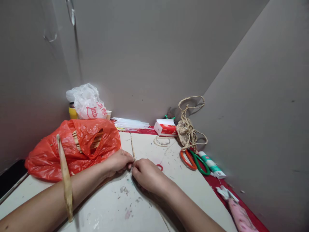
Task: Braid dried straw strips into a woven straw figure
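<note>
Thin strand [132, 146] extends beyond the left hand [120, 161] and right hand [148, 174], both pinched closely on its near end, apparently working it; fine fingertip control seems needed.

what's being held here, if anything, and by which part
A thin tan strand, pinched at the near end of its visible length by the left hand and right hand.

We see crinkled, glossy thin plastic in the red bag [51, 151], rough, matt twisted fibre in the rope [184, 130], and smooth, pale board, scuffed in spots, on the surface [101, 206].
</note>
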{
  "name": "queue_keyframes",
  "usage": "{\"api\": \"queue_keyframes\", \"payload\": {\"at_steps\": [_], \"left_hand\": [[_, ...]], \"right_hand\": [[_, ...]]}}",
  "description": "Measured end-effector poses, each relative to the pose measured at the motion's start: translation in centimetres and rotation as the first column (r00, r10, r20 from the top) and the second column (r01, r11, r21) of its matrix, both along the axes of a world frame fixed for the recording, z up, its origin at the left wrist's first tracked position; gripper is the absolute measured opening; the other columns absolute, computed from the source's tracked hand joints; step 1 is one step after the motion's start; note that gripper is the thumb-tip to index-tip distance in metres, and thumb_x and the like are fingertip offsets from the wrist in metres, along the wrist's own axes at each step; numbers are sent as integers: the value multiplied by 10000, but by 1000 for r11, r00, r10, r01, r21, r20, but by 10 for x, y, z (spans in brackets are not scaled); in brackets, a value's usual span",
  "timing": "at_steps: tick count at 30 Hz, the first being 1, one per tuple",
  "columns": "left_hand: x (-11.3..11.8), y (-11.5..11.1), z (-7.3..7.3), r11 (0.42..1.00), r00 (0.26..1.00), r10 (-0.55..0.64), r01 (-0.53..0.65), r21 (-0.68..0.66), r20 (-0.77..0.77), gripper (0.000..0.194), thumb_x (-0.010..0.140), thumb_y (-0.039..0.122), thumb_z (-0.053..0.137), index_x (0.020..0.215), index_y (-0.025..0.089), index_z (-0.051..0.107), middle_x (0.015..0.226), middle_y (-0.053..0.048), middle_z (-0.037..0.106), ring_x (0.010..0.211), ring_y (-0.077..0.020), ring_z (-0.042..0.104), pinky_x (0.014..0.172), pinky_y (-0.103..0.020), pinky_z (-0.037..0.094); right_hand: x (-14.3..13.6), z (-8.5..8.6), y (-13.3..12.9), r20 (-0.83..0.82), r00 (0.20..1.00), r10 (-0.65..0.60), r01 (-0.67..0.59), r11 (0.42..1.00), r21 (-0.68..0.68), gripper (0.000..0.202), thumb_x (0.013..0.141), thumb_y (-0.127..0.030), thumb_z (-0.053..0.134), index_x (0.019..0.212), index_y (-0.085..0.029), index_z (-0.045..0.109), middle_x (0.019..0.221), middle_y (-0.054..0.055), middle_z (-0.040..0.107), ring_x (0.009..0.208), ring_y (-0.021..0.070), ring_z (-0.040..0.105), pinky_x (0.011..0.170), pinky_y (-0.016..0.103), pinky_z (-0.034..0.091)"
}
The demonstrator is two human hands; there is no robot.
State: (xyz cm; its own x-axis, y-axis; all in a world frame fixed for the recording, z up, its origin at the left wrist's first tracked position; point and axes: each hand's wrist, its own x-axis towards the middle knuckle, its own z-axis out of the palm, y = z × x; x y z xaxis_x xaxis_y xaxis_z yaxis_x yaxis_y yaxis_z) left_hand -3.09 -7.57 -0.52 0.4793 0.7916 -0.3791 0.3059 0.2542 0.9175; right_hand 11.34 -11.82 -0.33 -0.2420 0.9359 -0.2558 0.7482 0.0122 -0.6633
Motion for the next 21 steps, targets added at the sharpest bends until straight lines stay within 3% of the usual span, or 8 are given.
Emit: {"api": "queue_keyframes", "payload": {"at_steps": [3,5,8,9,11,14,18,21], "left_hand": [[0,0,-1,1000,999,20,-20,-15,24,192,646,309,548,545,164,474,414,77,366,334,-31,213,367,-223,82],[0,0,-2,999,998,22,-21,-25,50,187,632,314,582,581,163,485,444,77,398,347,-28,230,369,-217,94],[-1,0,0,998,993,11,-3,-65,120,247,624,362,618,597,165,472,428,83,383,355,-29,241,377,-210,112],[-1,0,2,997,989,12,0,-82,146,268,618,377,630,602,167,464,423,86,373,356,-27,238,381,-206,114],[-2,0,4,994,983,9,12,-112,186,299,610,404,649,634,167,469,419,97,347,358,-22,220,388,-199,104],[-2,0,7,988,974,-12,46,-147,226,313,627,425,648,690,167,482,420,107,320,360,-20,201,397,-194,89],[-1,-1,5,991,967,-43,74,-115,249,268,670,392,612,675,174,457,417,99,332,359,-26,208,388,-197,116],[-1,-1,2,996,974,-40,57,-73,221,230,678,355,596,673,175,453,417,96,338,362,-34,237,386,-195,148]], "right_hand": [[-5,3,-8,275,961,-5,-72,961,269,220,790,-216,420,700,-157,612,757,119,662,649,185,568,548,272,295],[-5,13,-13,313,948,53,-141,953,269,229,797,-231,427,698,-158,620,750,107,659,619,169,547,538,270,279],[3,33,-13,149,969,198,-220,964,149,300,819,-362,462,652,-159,605,653,55,627,554,132,501,509,242,283],[7,39,-10,58,980,191,-196,973,119,351,826,-420,455,642,-157,597,609,39,607,533,122,489,499,231,292],[16,45,-2,-65,997,33,-23,989,145,420,837,-480,423,614,-150,559,556,23,572,500,109,469,478,218,305],[21,37,12,-199,963,-181,212,966,146,393,845,-467,415,644,-148,525,577,22,566,479,96,465,449,204,318],[12,14,18,-382,902,-203,131,970,-206,327,867,-423,374,714,-161,495,528,-19,516,361,66,383,362,191,259],[9,4,18,-412,891,-191,102,968,-228,343,850,-410,425,607,-167,427,448,-69,375,328,33,244,338,186,163]]}}
